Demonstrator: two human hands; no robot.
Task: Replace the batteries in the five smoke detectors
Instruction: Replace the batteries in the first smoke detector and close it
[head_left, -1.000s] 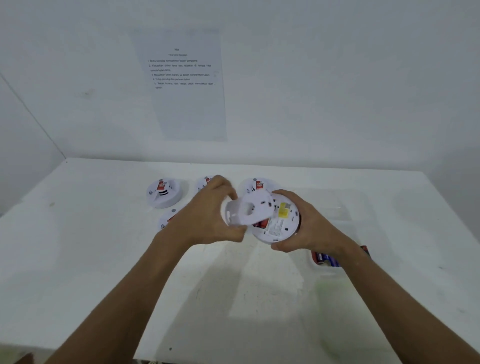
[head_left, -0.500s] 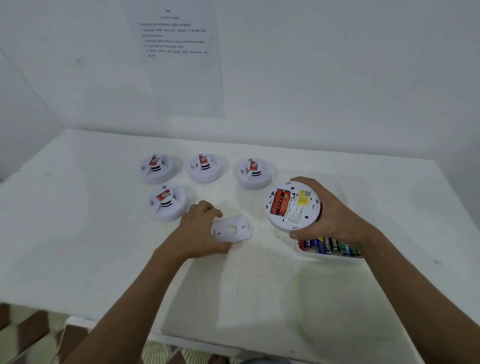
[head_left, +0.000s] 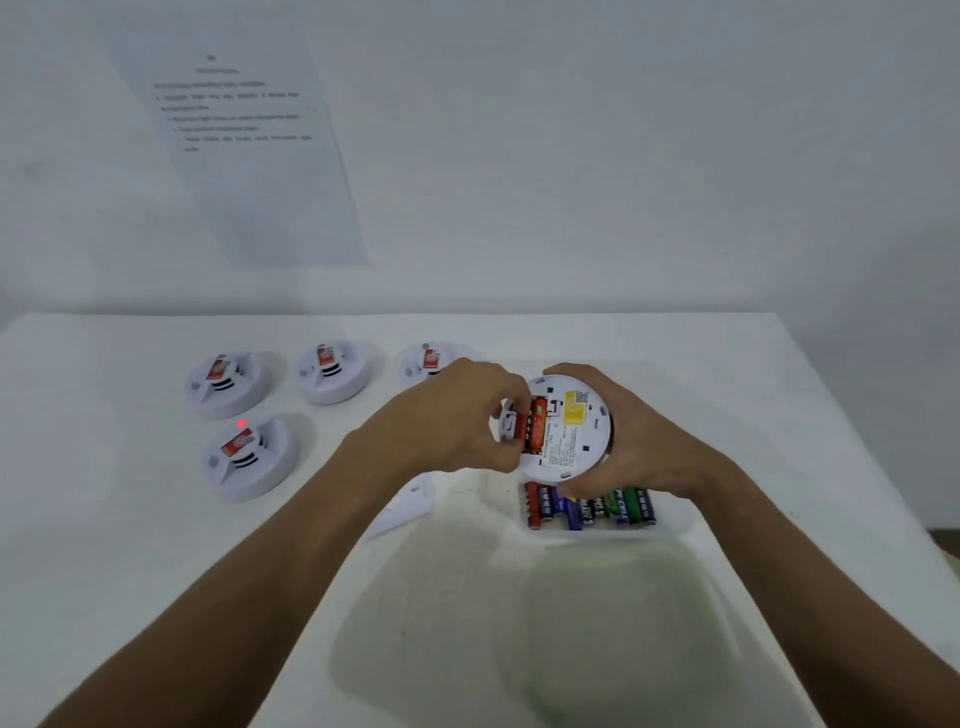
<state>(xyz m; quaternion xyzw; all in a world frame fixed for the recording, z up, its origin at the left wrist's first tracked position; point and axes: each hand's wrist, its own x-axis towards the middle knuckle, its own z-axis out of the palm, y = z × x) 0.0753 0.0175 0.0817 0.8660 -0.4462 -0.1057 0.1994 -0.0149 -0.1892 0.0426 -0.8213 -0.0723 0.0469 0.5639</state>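
Right hand (head_left: 631, 441) cups the open detector (head_left: 569, 423) from behind, back side up, lifted over the desk (head_left: 130, 545). Left hand (head_left: 457, 421) is at its near-left edge, fingertips curled and pinching the red batteries (head_left: 532, 423) in the bay. Just below the right hand, spare batteries (head_left: 592, 506) lie in a tray (head_left: 670, 530). The cover plate (head_left: 408, 506) lies under the left wrist. Left of the left hand sit four detectors (head_left: 249, 457); the nearest shows a red light (head_left: 241, 424).
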